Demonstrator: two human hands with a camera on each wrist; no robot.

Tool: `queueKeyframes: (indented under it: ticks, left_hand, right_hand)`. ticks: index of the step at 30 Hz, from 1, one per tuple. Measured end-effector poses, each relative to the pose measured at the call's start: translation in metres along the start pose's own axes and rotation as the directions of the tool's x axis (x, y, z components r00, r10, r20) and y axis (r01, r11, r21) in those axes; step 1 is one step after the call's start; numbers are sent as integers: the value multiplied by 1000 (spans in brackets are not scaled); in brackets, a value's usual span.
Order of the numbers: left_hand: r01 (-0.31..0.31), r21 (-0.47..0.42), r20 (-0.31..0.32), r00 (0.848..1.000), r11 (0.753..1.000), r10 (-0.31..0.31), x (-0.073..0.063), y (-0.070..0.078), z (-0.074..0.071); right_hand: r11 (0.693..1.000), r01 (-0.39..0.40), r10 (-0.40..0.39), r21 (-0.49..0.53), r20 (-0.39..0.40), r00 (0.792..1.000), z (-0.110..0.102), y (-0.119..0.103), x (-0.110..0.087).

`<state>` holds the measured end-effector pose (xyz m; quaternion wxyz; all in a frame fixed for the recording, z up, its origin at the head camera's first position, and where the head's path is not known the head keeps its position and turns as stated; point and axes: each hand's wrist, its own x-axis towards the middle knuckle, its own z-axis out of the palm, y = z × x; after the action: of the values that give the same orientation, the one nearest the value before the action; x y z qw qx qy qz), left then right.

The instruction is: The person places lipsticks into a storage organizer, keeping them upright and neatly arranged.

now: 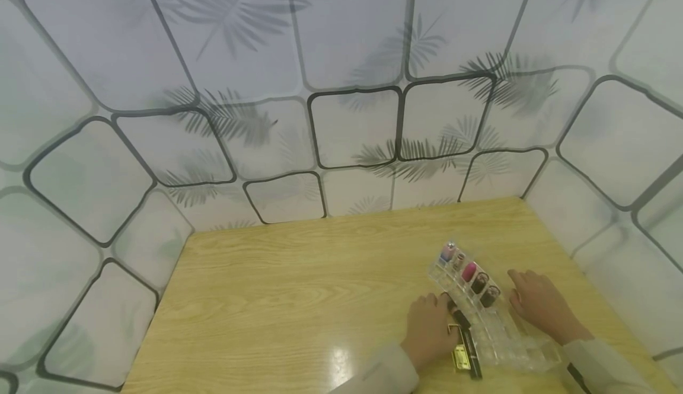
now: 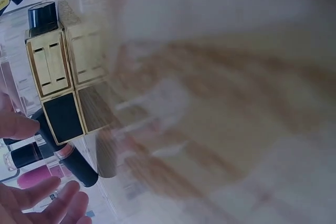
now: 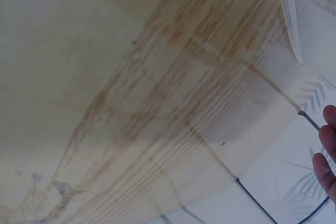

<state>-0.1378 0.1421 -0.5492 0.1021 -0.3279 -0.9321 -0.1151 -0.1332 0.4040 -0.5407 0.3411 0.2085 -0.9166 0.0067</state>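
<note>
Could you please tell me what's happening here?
A person is busy around a clear organizer on a wooden table. Their left hand is beside a dark tube at the organizer's edge, near a gold-and-black case; contact with the tube is unclear. The right hand is on the organizer's other side, holding nothing visible. Several lipstick-like items sit inside.

A snug, booth-like nook, whether at home or elsewhere unclear: leaf-printed walls (image 1: pixel 354 127) enclose a wood-grain tabletop (image 1: pixel 267 290) on three sides, and a clear cosmetics organizer (image 1: pixel 488 329) with lipsticks (image 1: pixel 469 272) suggests a makeup table.
</note>
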Motion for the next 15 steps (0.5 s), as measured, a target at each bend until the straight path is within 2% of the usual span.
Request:
queueKeyframes:
  ticks: [7, 15]
  left_hand:
    - [24, -5, 41, 999, 1000, -23, 0, 2, 5]
    - [6, -54, 29, 1000, 999, -5, 6, 2, 3]
  right_hand:
    - [1000, -4, 4, 2, 15, 1000, -2, -1, 1]
    - [1000, 3, -3, -3, -2, 1000, 3, 1, -2]
